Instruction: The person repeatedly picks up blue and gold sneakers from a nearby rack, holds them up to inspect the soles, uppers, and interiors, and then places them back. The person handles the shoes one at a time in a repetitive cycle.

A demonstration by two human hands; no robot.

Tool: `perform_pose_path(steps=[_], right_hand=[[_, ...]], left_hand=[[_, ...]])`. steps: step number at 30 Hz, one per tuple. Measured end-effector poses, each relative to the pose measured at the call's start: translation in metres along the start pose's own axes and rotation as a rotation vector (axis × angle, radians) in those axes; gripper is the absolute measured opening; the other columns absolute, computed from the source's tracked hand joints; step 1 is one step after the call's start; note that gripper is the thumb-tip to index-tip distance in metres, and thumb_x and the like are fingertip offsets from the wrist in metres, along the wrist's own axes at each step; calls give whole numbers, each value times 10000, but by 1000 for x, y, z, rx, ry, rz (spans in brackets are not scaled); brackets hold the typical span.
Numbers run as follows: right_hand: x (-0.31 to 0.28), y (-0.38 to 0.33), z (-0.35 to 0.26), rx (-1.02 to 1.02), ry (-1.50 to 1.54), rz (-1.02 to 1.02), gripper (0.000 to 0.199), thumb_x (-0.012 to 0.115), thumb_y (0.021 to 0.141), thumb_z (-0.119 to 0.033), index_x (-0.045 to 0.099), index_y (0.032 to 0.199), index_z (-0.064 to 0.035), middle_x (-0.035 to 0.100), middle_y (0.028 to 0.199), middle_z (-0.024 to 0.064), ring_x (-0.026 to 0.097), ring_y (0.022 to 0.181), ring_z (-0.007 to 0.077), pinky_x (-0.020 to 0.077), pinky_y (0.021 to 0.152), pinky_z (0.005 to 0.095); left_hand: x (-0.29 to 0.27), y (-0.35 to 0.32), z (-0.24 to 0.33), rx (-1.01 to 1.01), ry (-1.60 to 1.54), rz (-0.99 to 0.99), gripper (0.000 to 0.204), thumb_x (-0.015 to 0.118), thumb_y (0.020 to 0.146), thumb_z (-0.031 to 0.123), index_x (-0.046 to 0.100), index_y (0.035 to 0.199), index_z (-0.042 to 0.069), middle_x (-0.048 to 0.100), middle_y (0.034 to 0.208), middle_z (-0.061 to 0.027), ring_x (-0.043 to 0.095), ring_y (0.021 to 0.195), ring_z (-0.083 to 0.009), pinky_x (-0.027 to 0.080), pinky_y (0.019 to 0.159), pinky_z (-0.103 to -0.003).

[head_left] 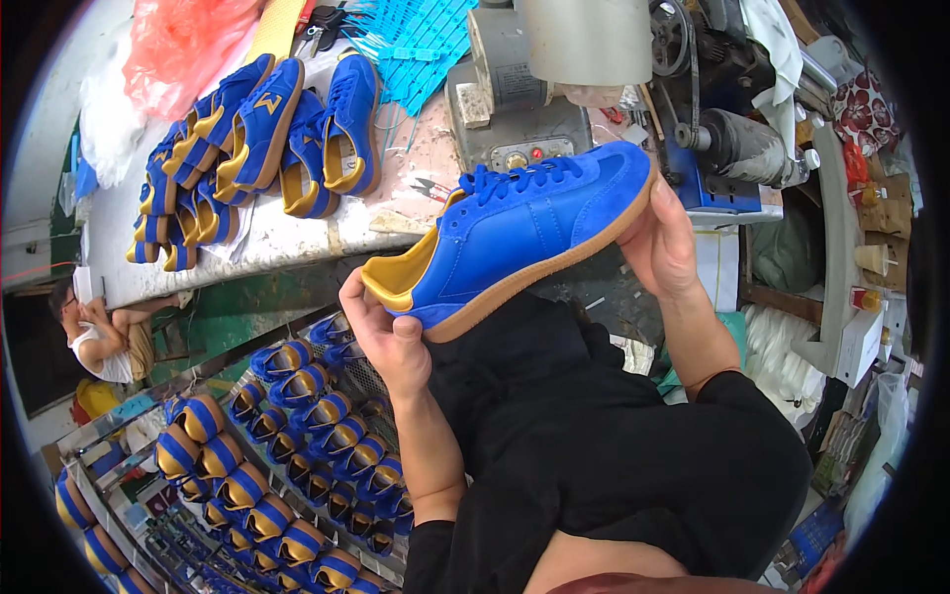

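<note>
Blue shoes [267, 139], machine [554, 79], rack [287, 445]

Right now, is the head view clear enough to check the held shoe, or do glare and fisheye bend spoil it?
Head view: the shoe is sharp and evenly lit between the left hand and right hand, with no glare on it; the table edge bows with the fisheye; the rim is black; the rack shoes look duller and smaller.
</note>
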State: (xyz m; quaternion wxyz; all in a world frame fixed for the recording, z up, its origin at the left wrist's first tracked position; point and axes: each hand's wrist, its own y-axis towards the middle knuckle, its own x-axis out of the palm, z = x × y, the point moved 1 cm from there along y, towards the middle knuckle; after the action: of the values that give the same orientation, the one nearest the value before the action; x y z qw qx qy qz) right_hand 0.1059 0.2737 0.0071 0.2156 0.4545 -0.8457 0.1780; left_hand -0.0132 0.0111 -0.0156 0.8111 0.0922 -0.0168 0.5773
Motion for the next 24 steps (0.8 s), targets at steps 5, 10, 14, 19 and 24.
perform_pose_path(steps=[5, 10, 14, 19, 24], right_hand=[[-7, 3, -9, -90, -59, 49, 567, 456, 1011, -454, 431, 1382, -27, 595, 1115, 38, 550, 955, 105, 421, 776, 265], [-9, 10, -28, -282, -217, 61, 606, 456, 1010, -482, 428, 1365, 8, 605, 1146, 78, 596, 1024, 132, 493, 829, 302], [-14, 18, -40, -309, -284, 34, 628, 455, 1008, -499, 441, 1338, 36, 619, 1116, 114, 648, 939, 164, 546, 754, 304], [-16, 24, -46, -339, -273, 84, 603, 444, 1014, -497, 475, 1276, 46, 643, 982, 124, 656, 762, 170, 538, 634, 288], [-17, 26, -50, -336, -293, 121, 552, 445, 1013, -507, 524, 1150, 22, 640, 870, 103, 620, 639, 146, 497, 560, 264]], left_hand=[[20, 8, 10, 23, 18, -23, 961, 669, 771, 696, 367, 1319, -33, 543, 1215, -125, 565, 1133, -193, 463, 987, -338], [31, 23, 19, 109, 51, -31, 922, 603, 808, 722, 382, 1289, -33, 543, 1163, -108, 571, 1090, -182, 473, 954, -328], [40, 36, 32, 160, 57, -25, 798, 498, 908, 683, 414, 1272, -22, 552, 1122, -95, 577, 1039, -154, 480, 923, -312], [51, 46, 37, 133, -8, -59, 698, 408, 985, 618, 414, 1301, -4, 564, 1120, -87, 586, 1036, -154, 480, 907, -306], [49, 52, 34, -6, -90, -120, 656, 366, 1010, 588, 439, 1323, 16, 589, 1181, -95, 599, 1073, -180, 460, 954, -347]])
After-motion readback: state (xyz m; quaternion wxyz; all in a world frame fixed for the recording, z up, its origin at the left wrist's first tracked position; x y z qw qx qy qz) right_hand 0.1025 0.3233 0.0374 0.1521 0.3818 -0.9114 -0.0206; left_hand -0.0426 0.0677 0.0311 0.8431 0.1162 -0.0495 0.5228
